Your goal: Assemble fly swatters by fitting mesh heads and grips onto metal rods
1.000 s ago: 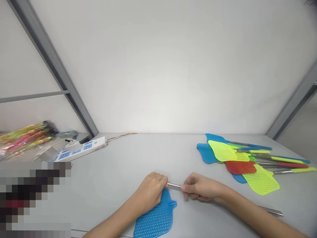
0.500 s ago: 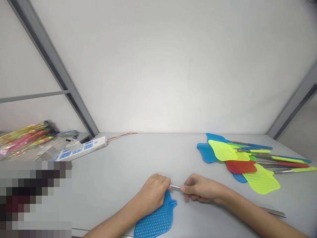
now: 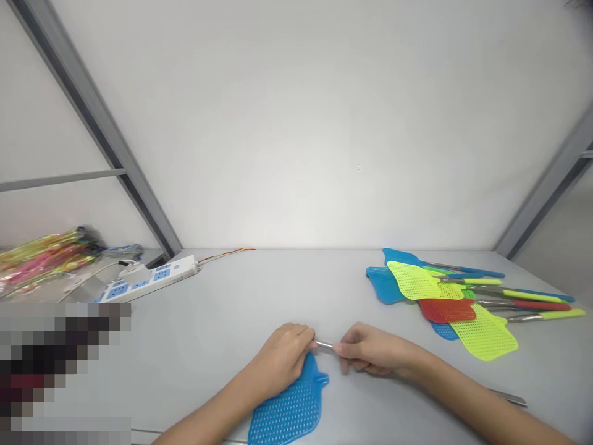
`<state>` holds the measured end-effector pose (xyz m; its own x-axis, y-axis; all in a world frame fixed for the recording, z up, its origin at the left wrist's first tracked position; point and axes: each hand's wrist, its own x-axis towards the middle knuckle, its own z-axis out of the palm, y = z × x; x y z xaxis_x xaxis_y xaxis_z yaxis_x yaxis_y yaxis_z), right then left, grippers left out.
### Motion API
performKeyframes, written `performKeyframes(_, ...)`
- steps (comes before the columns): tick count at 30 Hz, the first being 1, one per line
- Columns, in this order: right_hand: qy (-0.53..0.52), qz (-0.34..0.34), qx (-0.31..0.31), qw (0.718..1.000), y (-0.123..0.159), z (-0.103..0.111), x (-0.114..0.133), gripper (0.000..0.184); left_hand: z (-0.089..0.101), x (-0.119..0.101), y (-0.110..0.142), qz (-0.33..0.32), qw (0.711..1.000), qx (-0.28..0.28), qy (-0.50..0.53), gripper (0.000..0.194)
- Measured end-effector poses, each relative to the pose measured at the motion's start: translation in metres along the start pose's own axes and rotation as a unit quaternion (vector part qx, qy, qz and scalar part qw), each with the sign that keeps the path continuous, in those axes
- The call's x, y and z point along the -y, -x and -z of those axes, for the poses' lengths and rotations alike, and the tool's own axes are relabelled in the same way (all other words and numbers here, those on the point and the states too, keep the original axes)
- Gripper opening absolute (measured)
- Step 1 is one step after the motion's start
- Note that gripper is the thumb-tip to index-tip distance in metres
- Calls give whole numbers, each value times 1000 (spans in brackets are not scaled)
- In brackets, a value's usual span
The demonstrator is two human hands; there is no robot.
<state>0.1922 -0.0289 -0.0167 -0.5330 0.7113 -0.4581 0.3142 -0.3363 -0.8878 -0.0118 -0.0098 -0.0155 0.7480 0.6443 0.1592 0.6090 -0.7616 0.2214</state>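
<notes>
The step in hand appears to be two-handed work on the metal rod, which spans the gap between the hands above the bench. The left hand has its fingers curled around one end; the right hand pinches the other. The blue mesh head lies beside the left hand, its neck bare. The next move likely calls for firm grips and straight alignment.

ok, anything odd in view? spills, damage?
No spill or clear damage visible. Small mark on the back wall interrupts its plain surface. Pixelated patch hides the lower-left corner. The blue swatter head looks intact where visible.
</notes>
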Motion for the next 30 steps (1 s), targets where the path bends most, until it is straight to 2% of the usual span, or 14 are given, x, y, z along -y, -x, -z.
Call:
performKeyframes(8, -12, 20, 33, 999, 2, 6, 4, 40, 13, 5, -1, -5, 998, 26, 64, 27)
performKeyframes(12, 5, 9, 48, 999, 2, 12, 4, 41, 14, 7, 0, -19, 996, 46, 67, 25)
performKeyframes(19, -5, 13, 70, 997, 3, 11, 7, 36, 10, 10, 0, -3, 997, 42, 71, 28)
performKeyframes(23, 11, -1, 48, 999, 1, 8, 4, 36, 7, 8, 1, -2, 998, 47, 39, 26)
performKeyframes(30, 22, -26, 14, 999, -1, 5, -2, 36, -1, 1, -1, -16, 996, 45, -75, 19)
